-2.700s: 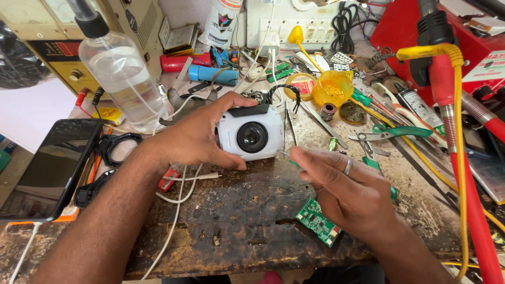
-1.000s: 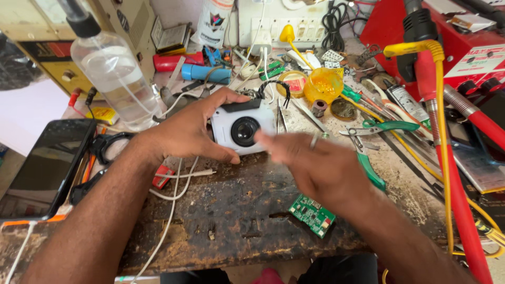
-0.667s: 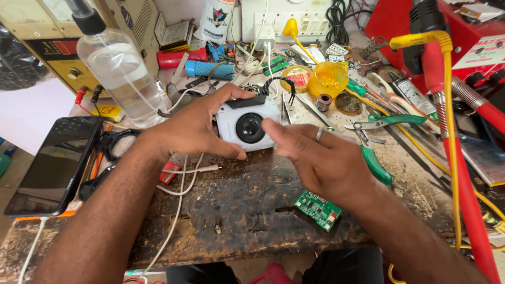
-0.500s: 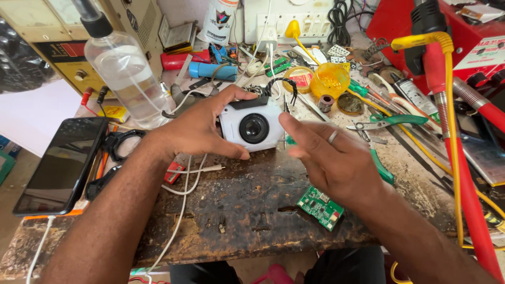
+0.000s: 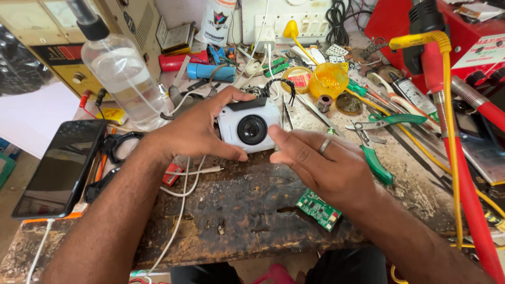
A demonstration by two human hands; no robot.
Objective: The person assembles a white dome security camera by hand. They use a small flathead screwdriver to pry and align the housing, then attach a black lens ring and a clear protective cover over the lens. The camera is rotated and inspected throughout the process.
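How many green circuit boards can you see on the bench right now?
1 for certain: a green circuit board lying flat on the worn bench, just under the right hand. Others may be hidden among the clutter at the back.

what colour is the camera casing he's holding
White casing with a black round lens, seen in the head view.

Both forearms reach in from the bottom edge, converging. Left hand (image 5: 197,129) palm down, thumb and fingers curled in a grip. Right hand (image 5: 329,168) held open and flat, fingers together pointing left, ring on one finger, holding nothing.
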